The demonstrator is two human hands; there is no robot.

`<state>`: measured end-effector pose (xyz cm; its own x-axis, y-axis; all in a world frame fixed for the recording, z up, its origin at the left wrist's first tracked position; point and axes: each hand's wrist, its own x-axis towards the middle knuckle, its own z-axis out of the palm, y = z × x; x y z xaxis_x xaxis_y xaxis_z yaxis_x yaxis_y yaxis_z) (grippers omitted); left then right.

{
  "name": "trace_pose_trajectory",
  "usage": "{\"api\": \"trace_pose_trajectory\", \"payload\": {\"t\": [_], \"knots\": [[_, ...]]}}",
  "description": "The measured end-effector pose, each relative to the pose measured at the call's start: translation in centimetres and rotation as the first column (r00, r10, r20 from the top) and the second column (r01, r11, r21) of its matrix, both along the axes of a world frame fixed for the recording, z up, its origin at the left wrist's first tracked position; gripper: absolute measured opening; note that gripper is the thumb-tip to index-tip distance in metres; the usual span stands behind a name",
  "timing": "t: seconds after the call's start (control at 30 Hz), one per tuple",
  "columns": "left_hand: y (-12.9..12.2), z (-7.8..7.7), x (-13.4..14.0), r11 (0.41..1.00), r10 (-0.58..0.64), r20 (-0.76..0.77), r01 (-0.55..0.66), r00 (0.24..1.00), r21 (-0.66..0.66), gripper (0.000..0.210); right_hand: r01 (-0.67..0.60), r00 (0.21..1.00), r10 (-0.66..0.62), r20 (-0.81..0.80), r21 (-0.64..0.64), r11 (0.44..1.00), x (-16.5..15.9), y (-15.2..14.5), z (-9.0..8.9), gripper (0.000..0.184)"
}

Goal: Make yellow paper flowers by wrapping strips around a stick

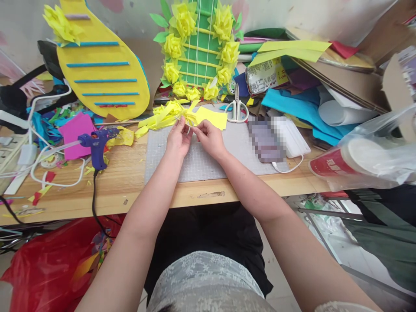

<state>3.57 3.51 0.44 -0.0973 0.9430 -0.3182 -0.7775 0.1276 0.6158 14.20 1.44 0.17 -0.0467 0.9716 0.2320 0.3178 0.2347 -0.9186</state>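
Observation:
Above the grey cutting mat (162,160), my left hand (180,138) is closed on a yellow paper flower (187,114) with spiky, strip-like petals. My right hand (210,138) is pinched shut at the flower's lower end, its fingertips close to the left ones; what lies between them is too small to make out. Behind the hands is a pile of yellow paper strips (159,118). Flat yellow paper pieces (212,118) lie just beyond my right hand. White-handled scissors (237,110) rest at the mat's back edge, points away from me.
A blue glue gun (97,145) stands at left, its cord over the table edge. Behind are a yellow cardboard shape (104,73) and a green panel (203,56) with yellow flowers. A pixelated phone (267,139), white power bank (290,136) and bagged red cup (331,162) are at right.

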Motion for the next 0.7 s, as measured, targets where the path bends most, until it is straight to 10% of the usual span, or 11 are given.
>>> {"api": "trace_pose_trajectory", "payload": {"t": [0.33, 0.5, 0.7], "knots": [[0.0, 0.2, -0.2, 0.999, -0.033, -0.013, 0.032, 0.999, -0.014, 0.012, -0.004, 0.997, 0.009, 0.075, -0.064, 0.998, 0.0, -0.2, 0.1, 0.028], [-0.1, 0.5, 0.0, 0.999, -0.032, -0.018, 0.031, 0.999, -0.036, 0.013, 0.181, 0.968, -0.191, -0.162, -0.072, 0.981, 0.6, 0.3, 0.3, 0.031], [-0.9, 1.5, 0.4, 0.993, -0.115, -0.104, 0.110, 0.988, -0.050, 0.019, -0.188, 0.814, -0.007, -0.580, -0.275, 0.943, 1.2, 1.2, 0.7, 0.043]]}}
